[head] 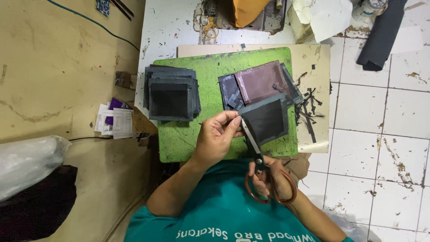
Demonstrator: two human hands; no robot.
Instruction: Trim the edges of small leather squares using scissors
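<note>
The left hand (216, 136) is pinching a dark square sheet (267, 120) by its edge while the right hand (268, 179) is gripping scissors (260, 163), blades at the sheet, above a green board (210, 71).

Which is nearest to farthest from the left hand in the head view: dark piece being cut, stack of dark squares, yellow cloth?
From the left hand:
1. Dark piece being cut, pinched in its fingers, just right.
2. Stack of dark squares, on the green mat's left side.
3. Yellow cloth, at the top edge.
</note>
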